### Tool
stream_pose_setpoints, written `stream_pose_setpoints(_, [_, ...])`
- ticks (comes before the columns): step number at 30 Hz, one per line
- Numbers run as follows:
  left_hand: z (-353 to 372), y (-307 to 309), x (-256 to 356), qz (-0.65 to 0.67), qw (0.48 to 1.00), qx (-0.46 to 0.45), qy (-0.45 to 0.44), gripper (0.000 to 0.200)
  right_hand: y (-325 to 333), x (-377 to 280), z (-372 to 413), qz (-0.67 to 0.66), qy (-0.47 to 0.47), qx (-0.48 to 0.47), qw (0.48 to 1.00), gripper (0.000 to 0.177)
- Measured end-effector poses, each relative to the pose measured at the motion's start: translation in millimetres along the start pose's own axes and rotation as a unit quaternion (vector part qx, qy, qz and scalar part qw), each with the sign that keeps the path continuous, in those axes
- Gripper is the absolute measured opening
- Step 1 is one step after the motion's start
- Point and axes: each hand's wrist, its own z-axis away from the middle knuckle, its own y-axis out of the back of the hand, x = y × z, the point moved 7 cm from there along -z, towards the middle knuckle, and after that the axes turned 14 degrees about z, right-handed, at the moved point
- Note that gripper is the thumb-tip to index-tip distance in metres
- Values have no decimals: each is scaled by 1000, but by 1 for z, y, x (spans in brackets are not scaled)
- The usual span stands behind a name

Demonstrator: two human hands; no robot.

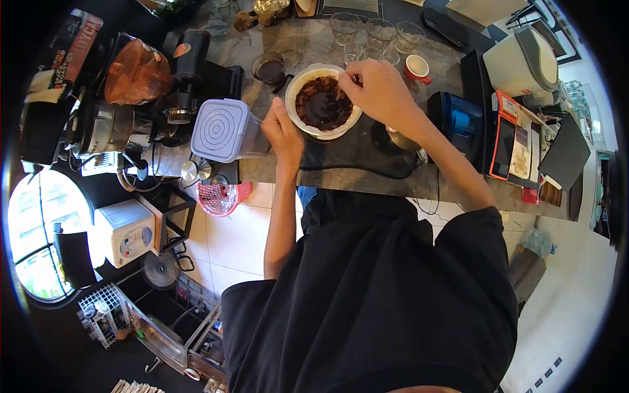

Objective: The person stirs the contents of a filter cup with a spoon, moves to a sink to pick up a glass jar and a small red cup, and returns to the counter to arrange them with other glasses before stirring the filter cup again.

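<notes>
A round coffee dripper (291, 111) lined with pale filter paper stands on the counter in front of me, with wet dark coffee grounds (324, 108) inside. Against its left side is my left hand (283, 131), fingers curled and partly hidden; what they grip, if anything, does not show clearly. My right hand (377, 88) reaches over the right rim with the fingers pinched together. A thin light-coloured thing seems to show under those fingertips, too small to name. Behind the dripper on the left is a glass of dark liquid (270, 69).
Several clear glasses (345, 27) and a red cup (416, 67) stand behind. A lidded purple-grey container (221, 130) and a coffee grinder (187, 78) are to the left. A black cable (367, 169) runs along the front; an orange-edged card terminal (503, 147) stands at right.
</notes>
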Motion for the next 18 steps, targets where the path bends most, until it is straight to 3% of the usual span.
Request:
stream_pose_setpoints(7, [0,1,-2,4,1000,0,5,49,-15,42,0,-113,-117,-75,984,33])
stream_pose_setpoints(13, [1,0,-2,14,1000,-3,7,49,-28,67,7,-268,-151,-79,948,40])
stream_pose_setpoints(18, [1,-1,2,16,1000,-2,8,47,-15,67,6,-297,-146,-79,940,40])
